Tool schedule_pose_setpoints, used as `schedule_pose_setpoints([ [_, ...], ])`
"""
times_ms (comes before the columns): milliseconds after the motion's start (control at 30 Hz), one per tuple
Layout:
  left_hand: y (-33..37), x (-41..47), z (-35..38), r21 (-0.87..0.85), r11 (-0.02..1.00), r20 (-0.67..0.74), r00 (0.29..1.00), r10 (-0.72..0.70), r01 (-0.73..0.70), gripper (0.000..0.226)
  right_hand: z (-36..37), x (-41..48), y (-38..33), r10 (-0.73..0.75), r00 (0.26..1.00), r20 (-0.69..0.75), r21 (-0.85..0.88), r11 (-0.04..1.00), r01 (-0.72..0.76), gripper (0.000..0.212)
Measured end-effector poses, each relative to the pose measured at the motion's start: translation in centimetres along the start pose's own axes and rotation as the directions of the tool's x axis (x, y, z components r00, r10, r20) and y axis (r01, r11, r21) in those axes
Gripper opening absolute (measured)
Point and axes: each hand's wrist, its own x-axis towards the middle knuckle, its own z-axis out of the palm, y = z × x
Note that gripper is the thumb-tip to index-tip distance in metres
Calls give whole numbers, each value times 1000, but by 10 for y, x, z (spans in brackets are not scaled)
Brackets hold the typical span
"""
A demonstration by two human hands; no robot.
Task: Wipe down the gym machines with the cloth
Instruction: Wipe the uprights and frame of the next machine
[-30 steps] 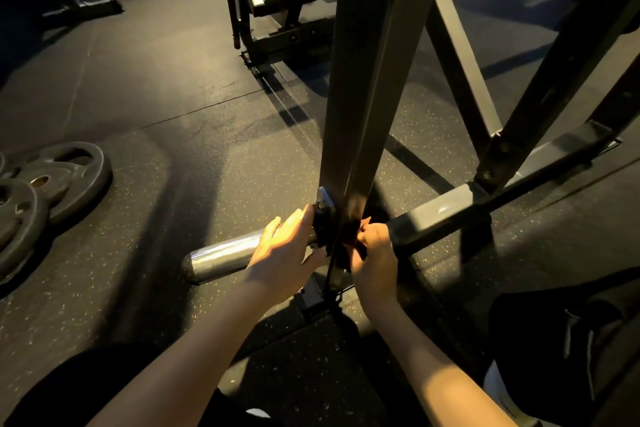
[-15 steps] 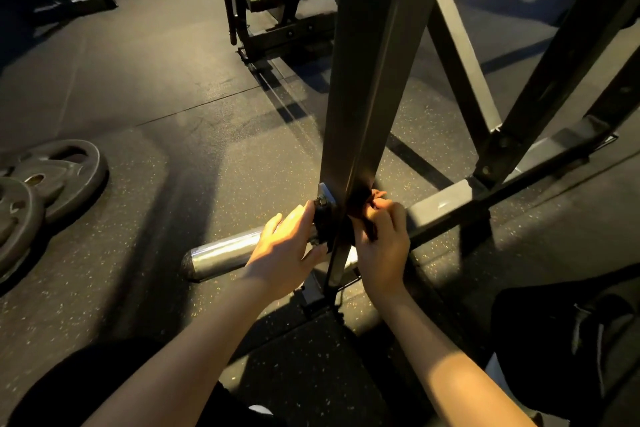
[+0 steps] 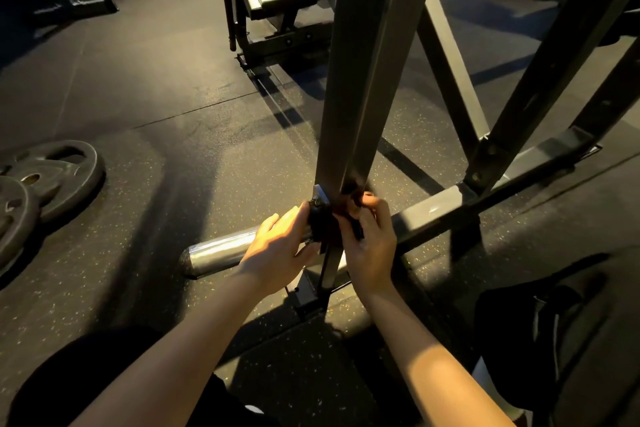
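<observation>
Fingers (image 3: 364, 202) of the right hand (image 3: 370, 246) are curling round a dark cloth (image 3: 357, 230), pinching it against the foot of the upright post (image 3: 360, 80); in this dim light the cloth is barely showing. On the post's other side, the left hand (image 3: 277, 246) is gripping the chrome sleeve (image 3: 214, 255), thumb underneath. Being soft and light, the cloth is probably bunching easily, so a wadded, full-finger hold seems best. The steel post looks rigid enough for firm pressure.
</observation>
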Motion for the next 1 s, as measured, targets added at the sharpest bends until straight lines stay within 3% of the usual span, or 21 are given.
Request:
schedule_pose_setpoints([
  [133,-1,0,-1,5,1000,-8,1000,-15,15,65,7,-27,25,109,994,33,-117,988,-104,31],
  [300,-4,3,2,20,1000,-9,1000,-4,4,69,-3,17,-13,38,996,-82,-2,999,-39,14],
  [433,-3,2,-1,8,998,55,997,-58,58,68,-3,12,7,-56,997,-46,-55,997,53,14],
  [600,1,2,-4,11,999,28,998,-48,48,69,1,-10,25,97,995,19,-48,994,-96,22],
  [700,9,3,-12,-32,998,53,997,-61,63,72,-6,12,0,44,998,-39,-61,997,-46,11],
  [800,14,4,-17,-87,994,98,993,-60,69,71,-13,33,-10,-39,994,-104,-22,999,37,19],
  [900,18,4,-20,-114,989,123,989,-85,100,69,-6,15,9,-29,998,-47,-95,995,25,15],
  [1000,22,3,-22,-108,990,121,989,-82,95,69,5,-19,28,97,989,108,-177,981,-77,36],
])
